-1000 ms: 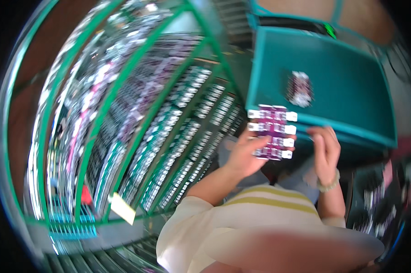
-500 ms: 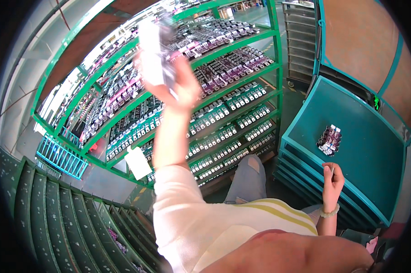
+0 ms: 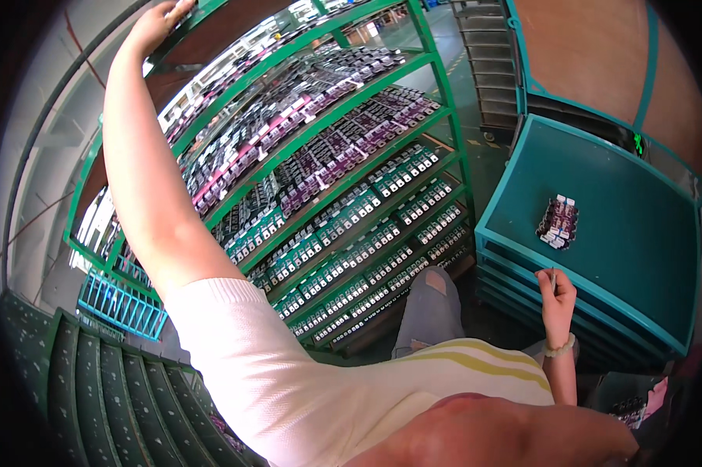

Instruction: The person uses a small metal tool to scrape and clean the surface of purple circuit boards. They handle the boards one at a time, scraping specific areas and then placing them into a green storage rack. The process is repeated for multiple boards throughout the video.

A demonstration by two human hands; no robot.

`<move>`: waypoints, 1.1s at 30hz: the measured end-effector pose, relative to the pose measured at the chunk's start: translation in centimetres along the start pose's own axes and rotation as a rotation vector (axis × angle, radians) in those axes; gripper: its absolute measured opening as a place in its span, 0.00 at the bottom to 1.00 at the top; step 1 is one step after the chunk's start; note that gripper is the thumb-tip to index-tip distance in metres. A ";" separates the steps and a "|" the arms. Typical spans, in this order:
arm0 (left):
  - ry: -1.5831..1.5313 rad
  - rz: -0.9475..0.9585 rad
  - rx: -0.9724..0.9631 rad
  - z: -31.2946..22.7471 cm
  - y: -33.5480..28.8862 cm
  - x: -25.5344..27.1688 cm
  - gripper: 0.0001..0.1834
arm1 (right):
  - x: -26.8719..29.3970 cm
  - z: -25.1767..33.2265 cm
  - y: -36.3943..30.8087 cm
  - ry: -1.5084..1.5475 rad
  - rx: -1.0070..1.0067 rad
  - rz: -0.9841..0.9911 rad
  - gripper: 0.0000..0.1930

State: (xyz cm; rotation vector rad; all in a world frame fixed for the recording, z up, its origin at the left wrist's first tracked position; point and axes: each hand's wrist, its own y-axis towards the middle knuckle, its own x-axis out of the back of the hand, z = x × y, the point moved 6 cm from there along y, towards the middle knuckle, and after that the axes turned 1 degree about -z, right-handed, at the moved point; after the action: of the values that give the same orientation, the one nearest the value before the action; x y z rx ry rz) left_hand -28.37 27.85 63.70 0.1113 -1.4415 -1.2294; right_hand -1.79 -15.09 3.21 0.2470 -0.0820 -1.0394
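My left arm stretches high up to the top level of a green shelf rack. My left hand lies at the edge of that top level, and its fingers are partly cut off by the picture's rim, so what it holds is hidden. My right hand hangs low, fingers loosely curled with nothing in them, right at the near rim of a teal cart top. A small stack of purple and white card packs lies on that cart top, just beyond my right hand.
The rack's slanted levels carry several rows of purple, pink and green card packs. A blue wire basket hangs at the rack's lower left. Dark green ribbed trays stand at the left. More teal trays are stacked under the cart top.
My left hand took the card packs from in front of me and rose to the rack's top level. My right hand let go and dropped to the cart's rim.
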 end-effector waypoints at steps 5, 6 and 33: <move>-0.097 0.216 0.205 -1.1 0.8 -1.9 0.39 | 3.0 -1.0 -0.9 -0.014 -0.030 -0.095 0.07; -0.110 0.162 0.188 -0.8 1.1 -1.6 0.40 | 3.5 -1.3 -1.0 -0.017 -0.043 -0.100 0.07; -0.218 0.139 0.469 14.6 0.3 -1.8 0.44 | 1.1 -1.8 -2.5 -0.025 -0.158 -0.112 0.06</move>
State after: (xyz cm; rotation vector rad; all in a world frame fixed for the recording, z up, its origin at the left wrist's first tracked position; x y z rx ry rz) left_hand -38.86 37.88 66.08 0.1964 -1.8774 -0.7913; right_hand -2.97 -16.94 0.78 0.0959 -0.0089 -1.1543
